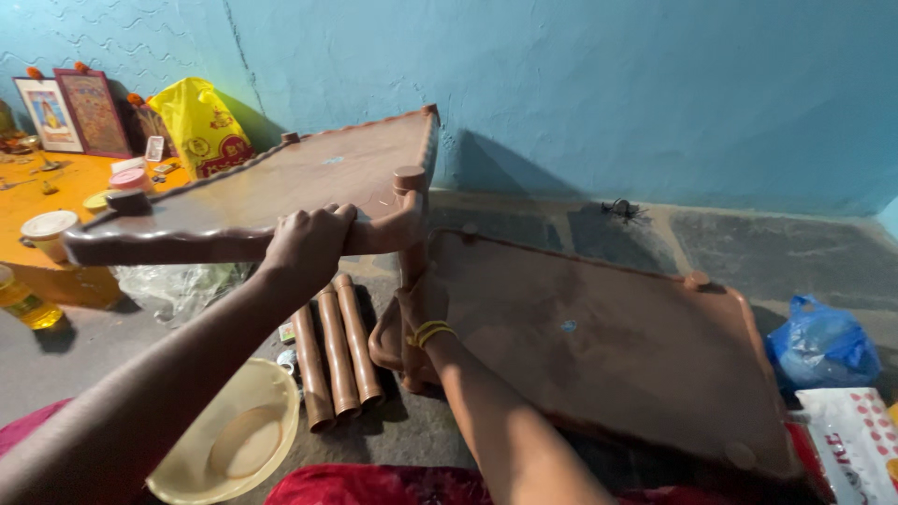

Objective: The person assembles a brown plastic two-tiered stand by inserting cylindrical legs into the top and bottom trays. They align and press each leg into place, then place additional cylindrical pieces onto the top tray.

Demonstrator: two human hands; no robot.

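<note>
My left hand [307,245] grips the near edge of a brown plastic shelf panel [281,187], which is held raised and roughly level above the floor. My right hand [418,313], with yellow bangles on the wrist, is closed around a brown tube leg [412,245] that stands upright under the raised panel's corner. A second brown shelf panel [599,346] lies flat on the floor to the right, with the leg at its near left corner. Three loose brown tubes [337,351] lie side by side on the floor below my left arm.
A cream plastic bowl [234,444] sits near my left forearm. A blue plastic bag [821,344] and a white red-dotted packet [856,440] lie at right. At left are a yellow bag [201,126], framed pictures [73,112] and an orange surface [56,187] with small containers. Blue wall behind.
</note>
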